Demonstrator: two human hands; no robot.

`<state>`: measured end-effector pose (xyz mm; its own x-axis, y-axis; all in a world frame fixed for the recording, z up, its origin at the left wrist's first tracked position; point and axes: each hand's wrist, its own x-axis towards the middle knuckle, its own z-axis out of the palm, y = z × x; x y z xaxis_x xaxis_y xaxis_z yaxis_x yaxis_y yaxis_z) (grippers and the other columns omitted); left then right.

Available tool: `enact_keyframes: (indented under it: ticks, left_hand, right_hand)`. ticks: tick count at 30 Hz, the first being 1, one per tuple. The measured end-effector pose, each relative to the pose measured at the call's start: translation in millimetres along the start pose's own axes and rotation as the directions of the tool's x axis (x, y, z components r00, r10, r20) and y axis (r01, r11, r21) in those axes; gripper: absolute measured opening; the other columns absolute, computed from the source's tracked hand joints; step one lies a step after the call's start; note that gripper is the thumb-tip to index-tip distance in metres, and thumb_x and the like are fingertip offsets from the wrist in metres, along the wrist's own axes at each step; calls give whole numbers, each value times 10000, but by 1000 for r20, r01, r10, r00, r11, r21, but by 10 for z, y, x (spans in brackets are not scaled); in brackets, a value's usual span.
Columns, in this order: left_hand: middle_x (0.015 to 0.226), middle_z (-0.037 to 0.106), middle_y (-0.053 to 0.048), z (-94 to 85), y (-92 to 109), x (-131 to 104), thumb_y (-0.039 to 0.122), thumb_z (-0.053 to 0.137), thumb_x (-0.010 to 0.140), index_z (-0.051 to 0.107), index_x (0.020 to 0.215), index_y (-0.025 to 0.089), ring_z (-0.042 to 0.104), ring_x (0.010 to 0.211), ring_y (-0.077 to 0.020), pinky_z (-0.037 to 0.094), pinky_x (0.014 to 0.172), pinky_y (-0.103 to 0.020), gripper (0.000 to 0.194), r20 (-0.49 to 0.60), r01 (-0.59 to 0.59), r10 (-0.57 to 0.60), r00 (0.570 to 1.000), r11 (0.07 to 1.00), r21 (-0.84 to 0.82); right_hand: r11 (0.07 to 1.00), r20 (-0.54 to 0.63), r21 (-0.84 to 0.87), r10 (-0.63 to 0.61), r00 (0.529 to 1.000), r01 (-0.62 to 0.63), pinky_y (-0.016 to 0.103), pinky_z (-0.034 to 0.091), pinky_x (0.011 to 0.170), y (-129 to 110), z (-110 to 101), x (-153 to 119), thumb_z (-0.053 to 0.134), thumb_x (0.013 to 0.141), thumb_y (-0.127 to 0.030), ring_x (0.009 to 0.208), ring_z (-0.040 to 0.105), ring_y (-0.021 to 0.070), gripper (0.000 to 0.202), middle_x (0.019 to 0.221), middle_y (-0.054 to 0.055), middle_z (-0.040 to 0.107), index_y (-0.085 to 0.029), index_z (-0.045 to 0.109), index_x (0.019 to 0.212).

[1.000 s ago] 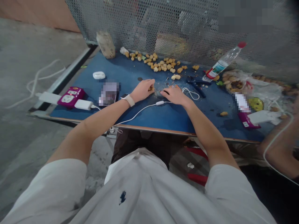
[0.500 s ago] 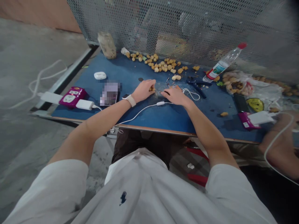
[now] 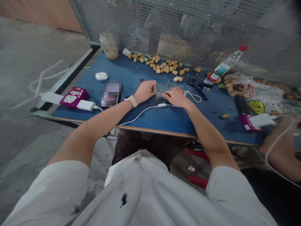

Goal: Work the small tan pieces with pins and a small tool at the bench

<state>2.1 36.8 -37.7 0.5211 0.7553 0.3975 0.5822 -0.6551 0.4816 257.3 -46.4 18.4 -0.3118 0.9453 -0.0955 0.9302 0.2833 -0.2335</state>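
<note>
Hands meet mid-worktop over a small tan nut.
Left hand (image 3: 145, 91) fingers closed, pinching the small tan round nut (image 3: 153, 90) just above the blue worktop (image 3: 164, 117); right hand (image 3: 175, 96) lies flat beside it, fingers closed on a thin dark pointed tool (image 3: 166, 94) aimed at the nut. White cable (image 3: 143, 110) runs under both wrists; scattered heap of tan nuts (image 3: 162, 66) lies behind.

Small tan nut (image 3: 153, 90), on blue tbl.
</note>
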Motion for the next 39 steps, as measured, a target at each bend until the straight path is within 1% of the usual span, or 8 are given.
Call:
enact_keyframes:
  ticks: [4, 7, 15, 22, 27, 30, 35, 39]
  left_hand:
    - [1032, 865, -84, -11, -32, 6, 215, 934, 938, 741, 989, 285, 787, 1033, -314, 680, 978, -465, 211, -6, 4, -4, 1000, 1000, -7]
    - [1051, 866, -83, -30, -10, -1, 185, 947, 928, 742, 991, 280, 794, 1059, -322, 673, 988, -466, 235, 1, 14, -14, 1000, 1000, -5]
    - [1143, 884, -99, -54, 97, -22, 102, 962, 960, 690, 981, 265, 830, 1113, -315, 640, 1036, -455, 318, 27, 85, -86, 996, 995, 48]
    - [1187, 889, -104, -24, 11, -43, 106, 880, 1046, 732, 1047, 259, 823, 1151, -305, 653, 1062, -455, 212, 24, 9, -9, 1000, 1000, -2]
    - [1253, 883, -130, -75, 13, -68, 89, 844, 1088, 738, 1102, 245, 830, 1218, -320, 647, 1131, -463, 189, 60, -25, 25, 998, 1000, -7]
    - [1268, 880, -135, -111, 44, -84, 91, 827, 1103, 730, 1104, 245, 821, 1235, -323, 637, 1144, -464, 182, 79, -40, 41, 996, 999, -18]
    - [1243, 869, -125, -116, 66, -90, 94, 816, 1106, 737, 1113, 237, 800, 1206, -311, 625, 1133, -445, 163, 91, -19, 21, 996, 1000, -24]
    - [1285, 861, -136, -113, 45, -86, 96, 790, 1132, 750, 1149, 230, 802, 1235, -314, 619, 1163, -447, 141, 100, -37, 37, 994, 999, -5]
  right_hand:
    - [1000, -5, -16, 25, 1000, -25, 455, 524, 928, -36, -2, -14, 464, 1360, -596, 1154, 831, 396, 573, 1243, 195, 926, -233, 854, 1148]
    - [1000, -5, -14, 27, 1000, -27, 464, 533, 935, -60, -5, -19, 470, 1359, -588, 1194, 838, 418, 568, 1254, 204, 932, -234, 851, 1129]
    - [1000, -14, -9, 7, 1000, -7, 456, 520, 925, -30, 11, 0, 494, 1351, -559, 1175, 832, 398, 541, 1241, 192, 936, -228, 868, 1141]
    - [999, -35, -45, 25, 999, -27, 477, 551, 974, -43, 13, -12, 503, 1362, -557, 1214, 828, 413, 529, 1295, 218, 929, -219, 877, 1200]
    - [998, -39, -58, 22, 999, -24, 482, 549, 1010, -59, -8, -29, 501, 1378, -536, 1294, 825, 439, 511, 1313, 230, 917, -212, 860, 1211]
    - [998, -26, -67, 6, 1000, -8, 458, 536, 977, -50, -8, -29, 497, 1386, -539, 1265, 832, 418, 522, 1312, 217, 924, -208, 863, 1219]
    - [997, -13, -80, -9, 1000, 8, 425, 517, 956, -31, -13, -12, 501, 1392, -537, 1229, 847, 377, 529, 1323, 196, 937, -205, 878, 1227]
    - [996, -12, -92, -11, 1000, 10, 429, 512, 944, -51, -31, -11, 493, 1395, -511, 1232, 854, 387, 527, 1319, 207, 936, -191, 880, 1234]
